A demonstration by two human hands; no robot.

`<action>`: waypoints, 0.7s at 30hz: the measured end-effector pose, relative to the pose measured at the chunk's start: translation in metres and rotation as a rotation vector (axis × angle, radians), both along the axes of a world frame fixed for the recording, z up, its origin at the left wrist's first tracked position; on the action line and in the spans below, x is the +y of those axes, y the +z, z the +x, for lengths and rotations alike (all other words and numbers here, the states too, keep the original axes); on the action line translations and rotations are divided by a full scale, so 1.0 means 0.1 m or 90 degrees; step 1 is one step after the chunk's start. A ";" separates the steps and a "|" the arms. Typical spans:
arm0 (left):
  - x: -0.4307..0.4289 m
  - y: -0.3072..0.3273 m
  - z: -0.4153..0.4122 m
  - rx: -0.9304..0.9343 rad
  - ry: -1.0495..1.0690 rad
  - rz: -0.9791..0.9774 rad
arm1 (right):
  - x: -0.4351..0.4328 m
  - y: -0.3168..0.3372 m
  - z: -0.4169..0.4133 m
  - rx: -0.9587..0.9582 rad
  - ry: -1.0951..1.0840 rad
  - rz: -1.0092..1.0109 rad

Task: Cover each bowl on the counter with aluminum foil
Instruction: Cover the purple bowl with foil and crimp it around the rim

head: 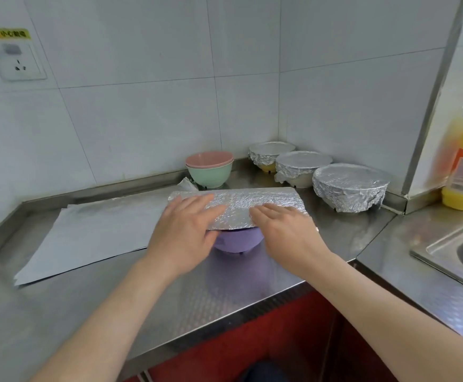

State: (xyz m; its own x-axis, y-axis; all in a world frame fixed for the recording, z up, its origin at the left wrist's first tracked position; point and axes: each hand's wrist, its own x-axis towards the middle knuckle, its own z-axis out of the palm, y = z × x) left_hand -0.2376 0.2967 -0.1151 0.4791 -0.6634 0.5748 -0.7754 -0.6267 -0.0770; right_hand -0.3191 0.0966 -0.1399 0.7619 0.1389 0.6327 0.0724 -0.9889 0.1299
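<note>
Both hands are lying flat with fingers straight, nothing grasped, left hand (186, 230) and right hand (285, 227) pressing a foil sheet (241, 206) onto the purple bowl (234, 241) on the counter (225, 288). Spare foil sheets (92, 232) are lying at nine o'clock, and three wrapped bowls (302, 164) are sitting at two o'clock.

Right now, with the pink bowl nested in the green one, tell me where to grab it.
Probably pinch the pink bowl by its near rim, coming from above and the front. It sits sunk in the green bowl, so only its rim band shows, and the tiled wall stands close behind it.
</note>
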 end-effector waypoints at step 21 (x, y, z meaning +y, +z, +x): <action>0.09 -0.27 0.11 -0.155 -0.117 -0.048 | -0.14 -0.17 0.03 -0.193 0.117 -0.073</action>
